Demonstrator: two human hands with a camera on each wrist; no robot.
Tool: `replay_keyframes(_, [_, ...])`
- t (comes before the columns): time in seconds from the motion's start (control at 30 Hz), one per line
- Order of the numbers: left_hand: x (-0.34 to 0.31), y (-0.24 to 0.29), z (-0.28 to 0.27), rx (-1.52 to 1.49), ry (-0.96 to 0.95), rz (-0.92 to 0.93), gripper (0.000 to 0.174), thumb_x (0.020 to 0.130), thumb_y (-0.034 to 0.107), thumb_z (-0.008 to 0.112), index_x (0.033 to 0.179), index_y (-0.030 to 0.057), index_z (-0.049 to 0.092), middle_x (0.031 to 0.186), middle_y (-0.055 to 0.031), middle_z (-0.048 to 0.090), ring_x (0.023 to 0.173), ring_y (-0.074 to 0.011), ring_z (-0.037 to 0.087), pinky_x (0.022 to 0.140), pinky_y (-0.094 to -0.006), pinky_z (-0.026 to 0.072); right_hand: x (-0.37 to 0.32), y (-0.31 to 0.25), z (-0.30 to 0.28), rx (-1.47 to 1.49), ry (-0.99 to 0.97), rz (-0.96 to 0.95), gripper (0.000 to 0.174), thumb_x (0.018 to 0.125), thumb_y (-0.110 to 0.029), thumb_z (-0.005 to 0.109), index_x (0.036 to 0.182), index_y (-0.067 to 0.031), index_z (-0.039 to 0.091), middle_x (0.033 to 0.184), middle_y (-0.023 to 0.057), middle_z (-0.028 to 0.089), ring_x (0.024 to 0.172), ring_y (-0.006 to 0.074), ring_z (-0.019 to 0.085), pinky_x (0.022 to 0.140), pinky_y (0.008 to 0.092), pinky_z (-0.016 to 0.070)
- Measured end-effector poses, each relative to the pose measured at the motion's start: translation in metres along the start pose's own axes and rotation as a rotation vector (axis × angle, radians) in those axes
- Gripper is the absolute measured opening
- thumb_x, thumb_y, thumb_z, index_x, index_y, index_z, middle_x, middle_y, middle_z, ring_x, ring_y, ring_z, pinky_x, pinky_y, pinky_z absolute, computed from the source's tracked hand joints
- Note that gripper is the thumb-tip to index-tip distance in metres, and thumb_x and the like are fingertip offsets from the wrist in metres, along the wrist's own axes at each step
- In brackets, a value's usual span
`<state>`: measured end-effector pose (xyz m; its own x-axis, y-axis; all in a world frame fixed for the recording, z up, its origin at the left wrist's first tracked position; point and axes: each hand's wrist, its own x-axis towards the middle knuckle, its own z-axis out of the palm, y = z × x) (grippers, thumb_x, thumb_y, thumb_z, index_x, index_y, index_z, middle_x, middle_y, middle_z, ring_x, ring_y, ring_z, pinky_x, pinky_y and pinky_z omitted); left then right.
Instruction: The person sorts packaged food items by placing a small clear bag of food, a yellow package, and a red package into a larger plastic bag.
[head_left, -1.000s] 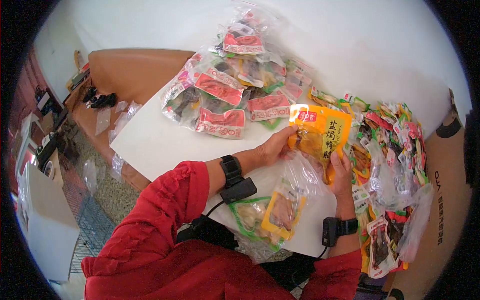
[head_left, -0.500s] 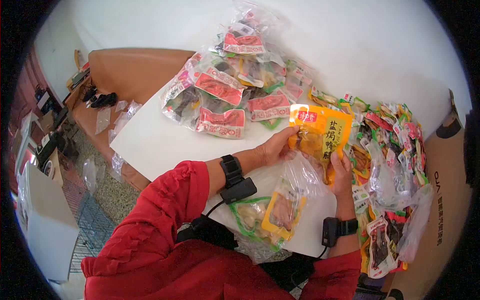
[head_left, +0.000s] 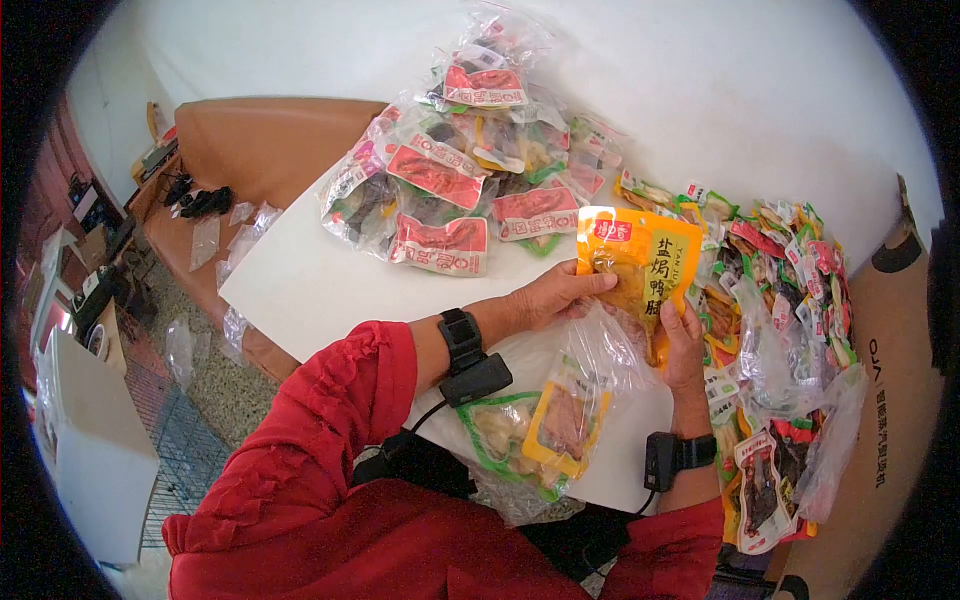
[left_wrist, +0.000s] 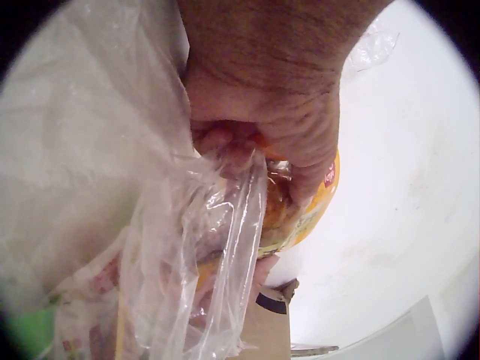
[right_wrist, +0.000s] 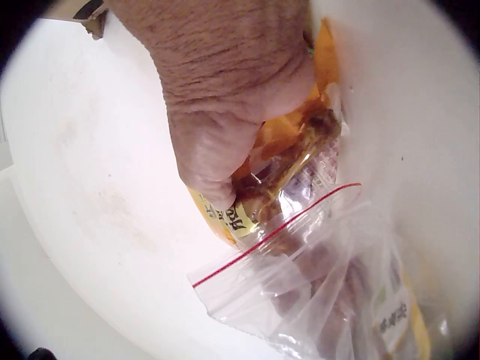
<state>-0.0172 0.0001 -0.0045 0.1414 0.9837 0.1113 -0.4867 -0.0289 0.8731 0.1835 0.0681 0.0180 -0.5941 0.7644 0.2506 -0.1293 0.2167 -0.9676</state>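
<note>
Right of centre in the head view, gripped an orange-yellow plastic snack packet [head_left: 640, 262] from both sides: left hand [head_left: 553, 297] pinching its left edge, right hand [head_left: 682, 348] curled round its lower right edge. Held it at the mouth of a clear zip-top plastic bag [head_left: 600, 352] above the white table [head_left: 310, 285], beside a loose heap of colourful snack packets [head_left: 790, 280].

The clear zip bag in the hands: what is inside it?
A yellow-edged packet and a green-edged packet lie inside the clear zip bag. The orange pouch, held by the left hand and right hand, stands at its mouth; anything beneath the packets is covered.
</note>
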Motion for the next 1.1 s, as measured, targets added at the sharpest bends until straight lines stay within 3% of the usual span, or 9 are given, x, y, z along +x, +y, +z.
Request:
replay_keyframes(0.47, [-0.001,0.001,0.001,-0.011,0.035,-0.036,0.039,0.08,0.031,0.057,0.11,0.0069,0.048,0.097,-0.002,0.058,0.077,-0.0089,0.056,0.064,-0.0193,0.0451,0.0,-0.001,0.0,-0.04,-0.005,0.001,0.03,0.087,-0.024,0.047,0.107,-0.0015,0.05,0.095,0.003,0.056,0.086,0.0097,0.049,0.079,0.0245,0.0382])
replay_keyframes(0.93, [-0.007,0.01,0.009,0.082,0.046,-0.038,0.037,0.08,0.035,0.057,0.108,0.0108,0.051,0.089,0.0011,0.06,0.067,-0.0038,0.053,0.046,-0.0156,0.0327,0.001,0.006,-0.003,-0.017,0.01,0.014,0.03,0.087,-0.025,0.047,0.105,-0.0012,0.051,0.095,0.0029,0.056,0.087,0.0103,0.049,0.08,0.0247,0.0377])
replay_keyframes(1.1, [-0.006,0.008,0.009,0.088,0.046,-0.023,0.036,0.079,0.037,0.057,0.105,0.0121,0.052,0.088,0.0014,0.06,0.066,-0.0029,0.052,0.045,-0.0154,0.0297,0.002,0.005,-0.004,-0.059,-0.012,-0.014,0.03,0.087,-0.025,0.047,0.105,-0.001,0.051,0.094,0.0028,0.056,0.085,0.0103,0.049,0.079,0.0247,0.038])
